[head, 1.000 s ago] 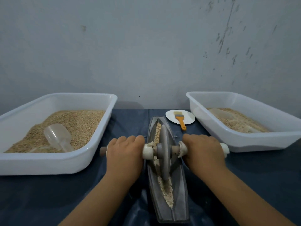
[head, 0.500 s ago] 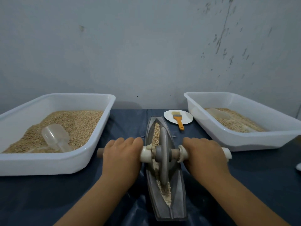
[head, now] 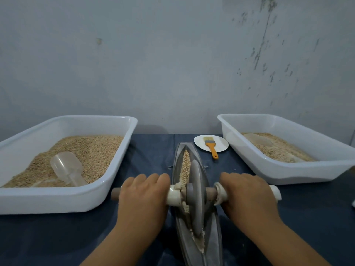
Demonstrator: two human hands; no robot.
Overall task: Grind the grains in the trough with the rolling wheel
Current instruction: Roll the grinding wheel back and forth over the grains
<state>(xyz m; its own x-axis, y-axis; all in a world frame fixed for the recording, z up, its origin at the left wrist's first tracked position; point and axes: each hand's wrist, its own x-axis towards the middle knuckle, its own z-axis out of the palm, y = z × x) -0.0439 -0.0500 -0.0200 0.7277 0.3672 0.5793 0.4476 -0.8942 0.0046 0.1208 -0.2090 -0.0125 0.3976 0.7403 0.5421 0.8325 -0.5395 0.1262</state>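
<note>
both hands, left hand (head: pixel 143 196) and right hand (head: pixel 247 194), clamp the axle handles at 9 and 3 o'clock of the heavy-looking, stiff grey stone rolling wheel (head: pixel 196 196) in the grey boat-shaped trough (head: pixel 213 227).

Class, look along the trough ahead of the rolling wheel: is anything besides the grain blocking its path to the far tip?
Nothing visible does. The left hand and right hand grip the axle either side of the rolling wheel. Ahead of it the trough holds only the grains.

Trough (head: pixel 215 244) runs off the edge at 6 o'clock — left tray (head: pixel 63 200) cut at 9, right tray (head: pixel 288 175) at 3.
</note>
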